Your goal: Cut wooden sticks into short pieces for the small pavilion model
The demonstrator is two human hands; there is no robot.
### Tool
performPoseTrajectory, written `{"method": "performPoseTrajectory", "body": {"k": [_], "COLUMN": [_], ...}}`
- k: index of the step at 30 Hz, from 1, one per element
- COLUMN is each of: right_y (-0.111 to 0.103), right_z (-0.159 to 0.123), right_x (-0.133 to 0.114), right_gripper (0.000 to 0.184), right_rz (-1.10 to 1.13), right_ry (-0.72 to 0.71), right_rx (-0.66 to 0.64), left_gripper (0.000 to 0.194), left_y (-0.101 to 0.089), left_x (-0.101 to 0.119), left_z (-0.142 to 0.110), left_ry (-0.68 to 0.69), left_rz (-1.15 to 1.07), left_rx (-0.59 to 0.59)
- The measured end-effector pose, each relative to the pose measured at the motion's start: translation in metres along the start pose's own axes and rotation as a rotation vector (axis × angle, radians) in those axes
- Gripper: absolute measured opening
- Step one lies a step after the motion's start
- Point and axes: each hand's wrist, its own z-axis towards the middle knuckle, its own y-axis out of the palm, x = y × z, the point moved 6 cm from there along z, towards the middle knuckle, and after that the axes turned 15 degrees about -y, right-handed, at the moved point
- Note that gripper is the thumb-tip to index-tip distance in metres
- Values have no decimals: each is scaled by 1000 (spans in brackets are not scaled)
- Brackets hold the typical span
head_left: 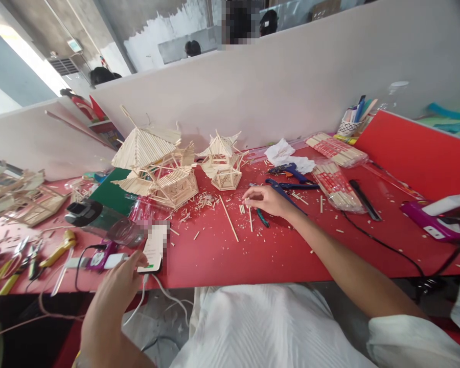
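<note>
At the table's front left lies a phone [153, 250] with a lit screen and a white cable plugged into its lower end. My left hand [117, 286] rests at its lower left corner, fingers bent and a fingertip on the screen. My right hand [268, 199] hovers low over short cut sticks [242, 209], its fingers loosely stretched and apart. I see nothing held in it. A longer thin stick [229, 219] lies to its left. Beyond stand a large pavilion model [159, 168] and a smaller one [221, 161], both built of wooden sticks.
Blue pliers [291, 185], a blue glue gun [291, 171] and packs of sticks [335, 186] lie right. A bottle [107, 222], a yellow glue gun [61, 248] and a purple power strip [101, 255] are left. Another purple strip [433, 220] trails cables. A white partition [253, 92] stands behind.
</note>
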Motion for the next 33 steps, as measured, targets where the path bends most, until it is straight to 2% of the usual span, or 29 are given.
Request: {"method": "performPoseTrajectory", "body": {"k": [8, 11, 14, 18, 25, 29, 33], "right_y": [0, 0, -1, -1, 0, -1, -2], "right_z": [0, 0, 0, 1, 0, -1, 0], "right_x": [-3, -1, -3, -5, -4, -7, -2], "right_gripper": [26, 27, 28, 29, 25, 28, 39], "right_rz": [3, 1, -10, -9, 16, 31, 117], "right_ry": [11, 7, 4, 8, 7, 1, 14], "right_rx": [2, 0, 2, 2, 14, 32, 80], "left_gripper": [39, 40, 42, 42, 38, 37, 40], "left_y": [5, 4, -1, -5, 1, -15, -29], "left_x": [-1, 5, 23, 70, 184, 245, 297], "left_z": [4, 5, 5, 4, -2, 0, 7], "left_ry": [-4, -7, 45, 166, 483, 684, 861], "left_rz": [-6, 5, -2, -3, -42, -86, -123], "left_rx": [-92, -77, -14, 42, 82, 176, 199]}}
